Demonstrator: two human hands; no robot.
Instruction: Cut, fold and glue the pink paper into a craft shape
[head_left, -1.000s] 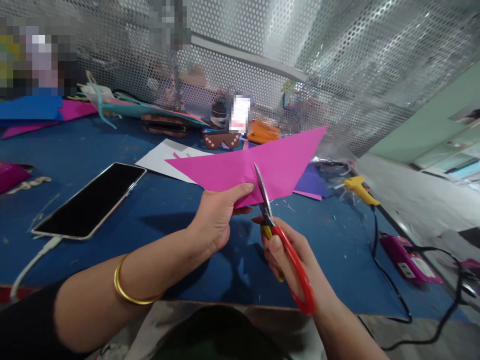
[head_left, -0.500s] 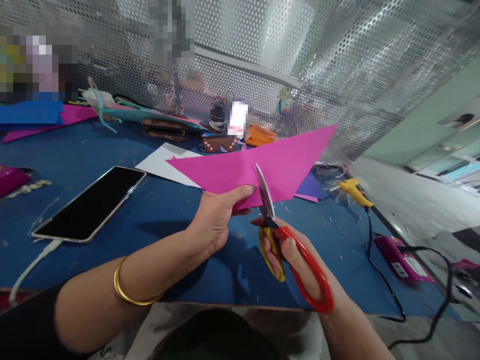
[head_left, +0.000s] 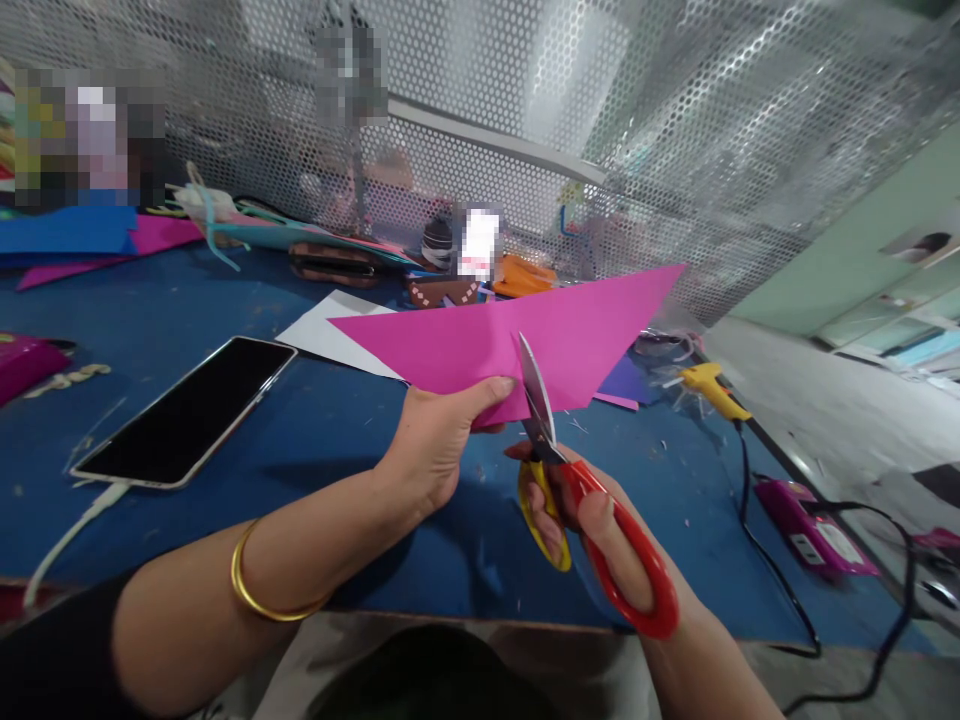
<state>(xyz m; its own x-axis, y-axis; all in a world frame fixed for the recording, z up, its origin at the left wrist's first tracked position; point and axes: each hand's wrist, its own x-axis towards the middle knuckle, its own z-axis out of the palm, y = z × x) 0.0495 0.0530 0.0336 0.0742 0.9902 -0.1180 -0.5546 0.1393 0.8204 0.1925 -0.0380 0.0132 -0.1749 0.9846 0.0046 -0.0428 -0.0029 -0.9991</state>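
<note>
Pinched by its lower edge, a sheet of bright pink paper (head_left: 442, 345) is in my left hand (head_left: 439, 440), thumb on top and fingers underneath. The sheet has long slanted sides and a pointed tip at the upper right. My right hand (head_left: 592, 510) grips scissors (head_left: 630, 560) with one red and one yellow handle loop. Their upper blade lies over the front of the paper, just right of my left thumb, pointing up and away. The lower blade is mostly hidden behind the sheet.
On the blue table (head_left: 330, 540), a charging phone (head_left: 187, 415) lies left. White paper (head_left: 337, 330) is behind the pink sheet. At right are a yellow glue gun (head_left: 712, 390) and a purple device (head_left: 814, 525) with a black cable. A perforated metal screen (head_left: 480, 140) stands behind.
The view has shifted slightly, so everything sits a little lower and to the right. Both hands keep their holds on the pink paper and the scissors.
</note>
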